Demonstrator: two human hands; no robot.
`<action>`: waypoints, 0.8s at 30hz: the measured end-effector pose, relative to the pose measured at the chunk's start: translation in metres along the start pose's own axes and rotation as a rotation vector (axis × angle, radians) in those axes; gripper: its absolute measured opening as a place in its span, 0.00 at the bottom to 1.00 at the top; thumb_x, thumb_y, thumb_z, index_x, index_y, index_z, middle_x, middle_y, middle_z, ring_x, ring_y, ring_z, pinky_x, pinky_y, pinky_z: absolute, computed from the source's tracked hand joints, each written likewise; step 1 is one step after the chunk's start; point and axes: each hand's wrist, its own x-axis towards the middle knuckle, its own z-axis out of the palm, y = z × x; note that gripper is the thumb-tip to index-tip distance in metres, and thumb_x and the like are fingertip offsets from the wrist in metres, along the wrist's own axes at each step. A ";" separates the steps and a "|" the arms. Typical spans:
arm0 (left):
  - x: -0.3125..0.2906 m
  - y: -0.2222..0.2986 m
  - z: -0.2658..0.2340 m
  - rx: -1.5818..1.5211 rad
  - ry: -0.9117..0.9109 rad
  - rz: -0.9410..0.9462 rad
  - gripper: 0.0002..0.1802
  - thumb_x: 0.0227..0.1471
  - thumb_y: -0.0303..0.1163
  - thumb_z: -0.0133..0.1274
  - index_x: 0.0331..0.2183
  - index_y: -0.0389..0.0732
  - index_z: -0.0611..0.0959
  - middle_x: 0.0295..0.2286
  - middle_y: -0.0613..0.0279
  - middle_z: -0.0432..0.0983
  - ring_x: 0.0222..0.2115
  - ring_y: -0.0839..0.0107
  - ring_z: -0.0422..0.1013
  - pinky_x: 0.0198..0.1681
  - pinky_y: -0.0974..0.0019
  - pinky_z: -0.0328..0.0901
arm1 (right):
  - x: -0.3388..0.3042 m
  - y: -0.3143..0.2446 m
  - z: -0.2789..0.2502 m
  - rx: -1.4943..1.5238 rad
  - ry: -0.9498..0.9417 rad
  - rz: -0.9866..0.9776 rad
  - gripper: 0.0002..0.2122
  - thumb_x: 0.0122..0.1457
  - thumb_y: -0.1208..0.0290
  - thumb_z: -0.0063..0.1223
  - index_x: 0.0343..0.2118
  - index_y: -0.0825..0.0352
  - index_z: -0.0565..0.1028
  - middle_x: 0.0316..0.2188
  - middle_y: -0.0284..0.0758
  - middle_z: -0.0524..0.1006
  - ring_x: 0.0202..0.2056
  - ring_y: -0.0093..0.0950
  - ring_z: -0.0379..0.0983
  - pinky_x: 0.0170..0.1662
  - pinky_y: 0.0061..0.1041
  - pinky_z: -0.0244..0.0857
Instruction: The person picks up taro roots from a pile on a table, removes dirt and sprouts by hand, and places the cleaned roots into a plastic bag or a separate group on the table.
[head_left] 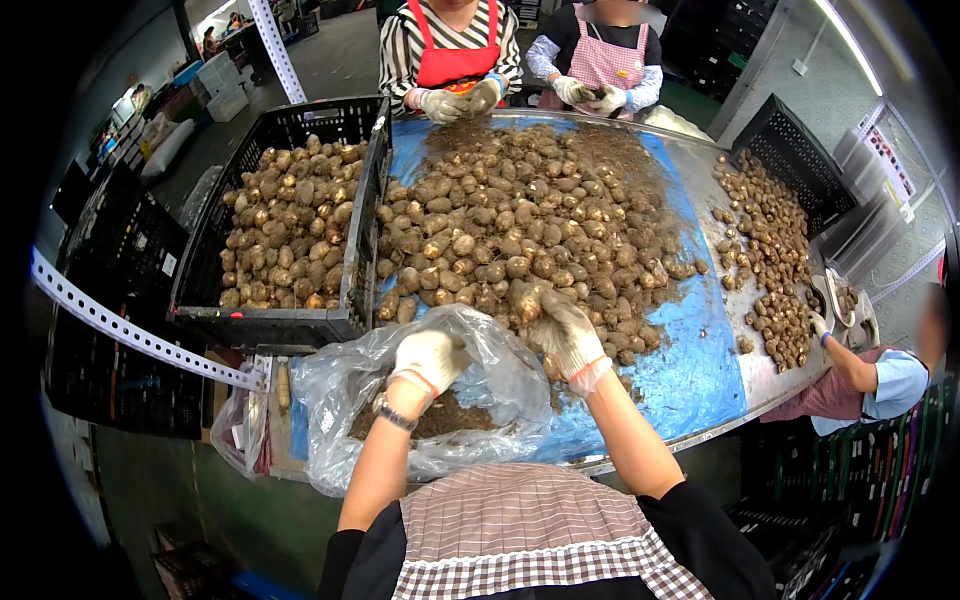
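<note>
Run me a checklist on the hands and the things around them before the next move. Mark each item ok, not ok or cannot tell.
1. Both hands gloved: ok, left hand and right hand alike.
2. Tuber in the right hand's fingers: ok.
3. Left hand's grip: cannot tell; its palm side is hidden.
4. Bag open: ok, with brown debris inside.
5. Watch off: not ok; it is on the left wrist.
6. Other people's hands apart from these two: ok.
</note>
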 end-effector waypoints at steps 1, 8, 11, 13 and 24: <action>-0.013 0.004 -0.011 0.096 -0.054 -0.001 0.13 0.45 0.42 0.58 0.29 0.44 0.85 0.24 0.52 0.79 0.26 0.54 0.75 0.30 0.58 0.69 | -0.007 -0.005 0.003 0.370 -0.075 0.135 0.21 0.63 0.72 0.47 0.56 0.78 0.61 0.43 0.45 0.74 0.43 0.37 0.75 0.48 0.34 0.73; -0.065 0.084 -0.040 -0.714 0.418 0.116 0.17 0.42 0.36 0.65 0.34 0.37 0.82 0.26 0.51 0.78 0.28 0.53 0.74 0.31 0.59 0.69 | -0.052 -0.009 0.043 0.130 -0.256 0.141 0.20 0.62 0.71 0.50 0.55 0.74 0.62 0.44 0.39 0.74 0.44 0.29 0.74 0.47 0.28 0.71; -0.077 0.087 -0.028 -0.204 0.636 0.160 0.12 0.44 0.31 0.61 0.33 0.37 0.80 0.27 0.52 0.74 0.27 0.52 0.71 0.31 0.57 0.66 | -0.060 -0.001 0.051 -0.050 -0.275 0.109 0.19 0.60 0.71 0.55 0.52 0.72 0.67 0.42 0.34 0.75 0.42 0.21 0.72 0.47 0.21 0.67; -0.080 0.087 -0.030 -0.108 0.665 0.162 0.10 0.45 0.31 0.59 0.31 0.37 0.81 0.26 0.52 0.74 0.27 0.52 0.71 0.30 0.57 0.65 | -0.061 -0.006 0.057 -0.404 -0.278 -0.007 0.15 0.60 0.71 0.55 0.48 0.71 0.71 0.40 0.32 0.77 0.40 0.19 0.71 0.46 0.20 0.66; -0.099 0.082 0.032 -0.789 0.862 -0.185 0.15 0.61 0.34 0.46 0.41 0.31 0.78 0.35 0.52 0.78 0.37 0.72 0.74 0.41 0.70 0.67 | -0.066 0.029 0.086 -0.373 -0.332 -0.095 0.11 0.64 0.71 0.47 0.46 0.68 0.75 0.37 0.34 0.79 0.38 0.19 0.72 0.42 0.20 0.66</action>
